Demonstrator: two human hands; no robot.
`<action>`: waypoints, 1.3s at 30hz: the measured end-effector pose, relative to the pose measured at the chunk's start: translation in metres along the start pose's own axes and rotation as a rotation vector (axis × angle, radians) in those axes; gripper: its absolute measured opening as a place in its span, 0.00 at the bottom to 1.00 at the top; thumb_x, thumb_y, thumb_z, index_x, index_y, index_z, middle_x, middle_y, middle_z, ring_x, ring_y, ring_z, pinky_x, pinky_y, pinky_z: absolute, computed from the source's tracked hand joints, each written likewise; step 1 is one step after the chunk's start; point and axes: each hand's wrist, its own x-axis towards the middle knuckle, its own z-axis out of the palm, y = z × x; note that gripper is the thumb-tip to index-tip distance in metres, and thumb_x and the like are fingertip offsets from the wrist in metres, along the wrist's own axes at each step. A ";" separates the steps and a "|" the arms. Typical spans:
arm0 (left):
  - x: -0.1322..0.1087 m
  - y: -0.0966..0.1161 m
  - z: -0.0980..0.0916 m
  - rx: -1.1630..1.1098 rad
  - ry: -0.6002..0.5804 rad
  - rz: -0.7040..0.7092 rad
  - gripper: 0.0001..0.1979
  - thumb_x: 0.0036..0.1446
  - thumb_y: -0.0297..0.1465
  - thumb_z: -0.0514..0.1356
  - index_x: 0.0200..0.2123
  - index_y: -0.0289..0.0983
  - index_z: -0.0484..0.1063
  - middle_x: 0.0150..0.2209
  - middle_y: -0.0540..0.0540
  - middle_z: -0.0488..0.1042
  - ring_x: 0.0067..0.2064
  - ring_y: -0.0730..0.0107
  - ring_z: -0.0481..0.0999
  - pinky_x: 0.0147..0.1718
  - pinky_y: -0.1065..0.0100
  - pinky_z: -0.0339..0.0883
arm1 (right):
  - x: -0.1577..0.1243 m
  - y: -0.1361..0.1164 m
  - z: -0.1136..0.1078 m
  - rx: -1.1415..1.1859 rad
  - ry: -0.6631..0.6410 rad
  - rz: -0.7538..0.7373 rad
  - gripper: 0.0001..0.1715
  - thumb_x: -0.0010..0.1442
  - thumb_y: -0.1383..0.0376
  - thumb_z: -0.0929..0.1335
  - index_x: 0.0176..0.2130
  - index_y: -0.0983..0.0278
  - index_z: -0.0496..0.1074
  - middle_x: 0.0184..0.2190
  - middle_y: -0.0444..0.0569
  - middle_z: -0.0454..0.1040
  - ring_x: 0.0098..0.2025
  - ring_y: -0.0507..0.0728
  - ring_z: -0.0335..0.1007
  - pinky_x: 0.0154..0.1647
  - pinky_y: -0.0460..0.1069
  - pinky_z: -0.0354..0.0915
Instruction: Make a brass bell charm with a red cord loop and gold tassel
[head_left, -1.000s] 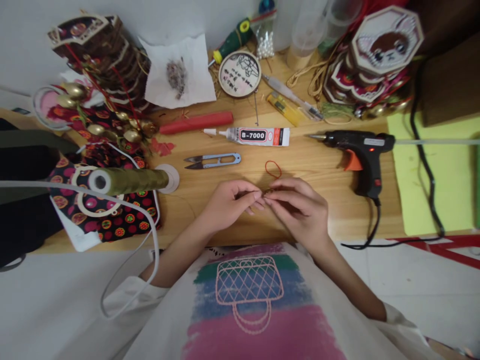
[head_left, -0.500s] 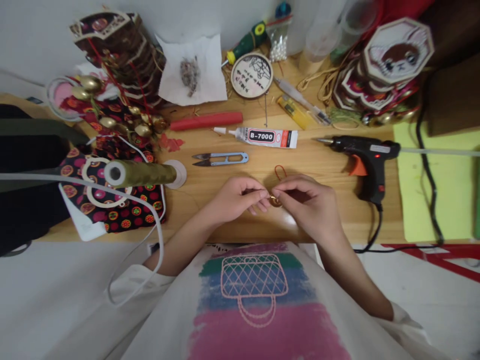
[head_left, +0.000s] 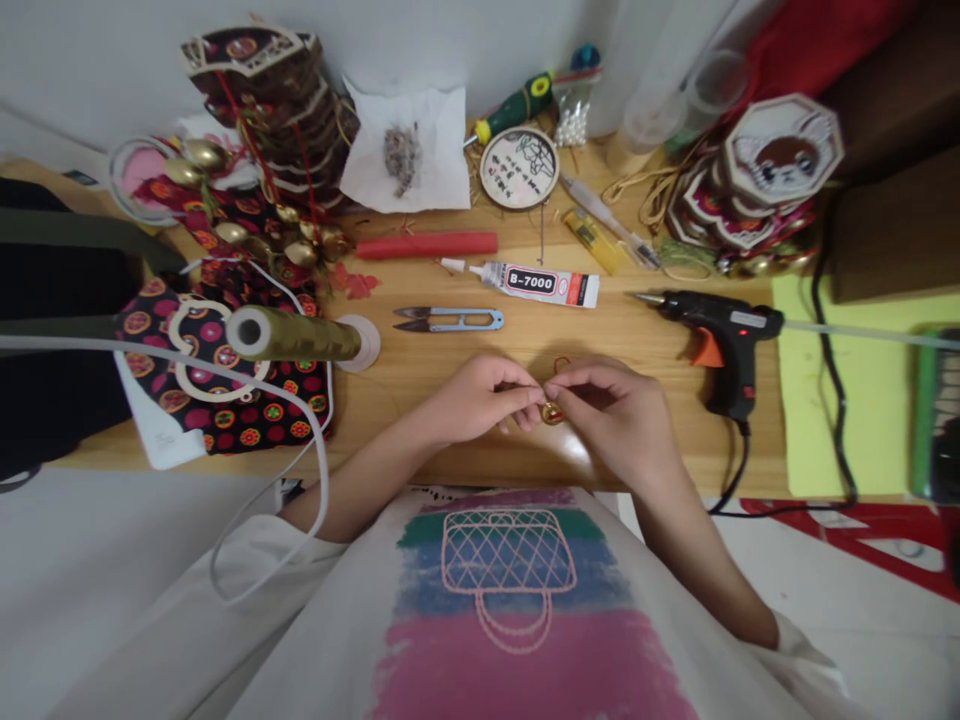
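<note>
Both hands meet over the front of the wooden table, fingertips almost touching. My left hand is closed in a pinch of thumb and forefinger, its other fingers curled below. My right hand is pinched too, at the top of a small round gold pendant that hangs just under the fingertips. A thin red cord belonging to it loops out behind the right fingers. Exactly what the left fingertips grip at the pendant's top is hidden. Thread snips and a tube of B-7000 glue lie beyond the hands.
To the right lies a glue gun with a lit red light and a cable. An olive thread cone rests on patterned cloth at left, near a white cable. Stacked ornaments stand at the back right.
The view has shifted slightly, so the table things sit a little differently. More of the gold pendant shows below the fingertips, and less of the red loop shows. Both hands keep their pinch.
</note>
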 end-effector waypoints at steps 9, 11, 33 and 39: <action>-0.005 0.003 0.004 -0.161 0.021 0.019 0.07 0.55 0.26 0.57 0.27 0.31 0.74 0.25 0.47 0.76 0.24 0.77 0.74 0.20 0.77 0.67 | -0.013 -0.014 0.004 -0.087 0.163 -0.187 0.04 0.53 0.70 0.72 0.30 0.61 0.78 0.30 0.45 0.72 0.32 0.51 0.69 0.28 0.47 0.68; -0.006 0.002 0.006 -0.208 0.043 0.025 0.07 0.54 0.27 0.57 0.28 0.31 0.74 0.23 0.49 0.75 0.24 0.77 0.72 0.20 0.77 0.66 | -0.018 -0.015 0.005 -0.081 0.178 -0.226 0.06 0.54 0.71 0.72 0.32 0.61 0.78 0.30 0.45 0.71 0.33 0.50 0.68 0.30 0.46 0.68; -0.017 -0.005 0.023 -0.515 0.000 0.077 0.10 0.46 0.30 0.64 0.34 0.34 0.77 0.22 0.51 0.73 0.20 0.83 0.63 0.18 0.76 0.50 | -0.032 -0.022 -0.004 -0.123 0.270 -0.511 0.17 0.54 0.75 0.70 0.40 0.56 0.77 0.31 0.46 0.70 0.32 0.52 0.69 0.29 0.48 0.69; -0.017 -0.003 0.023 -0.538 -0.052 0.115 0.09 0.49 0.28 0.62 0.36 0.35 0.77 0.24 0.50 0.76 0.20 0.81 0.68 0.18 0.76 0.54 | -0.034 -0.019 -0.004 -0.127 0.293 -0.514 0.16 0.53 0.74 0.71 0.40 0.56 0.77 0.31 0.45 0.70 0.31 0.52 0.69 0.28 0.48 0.69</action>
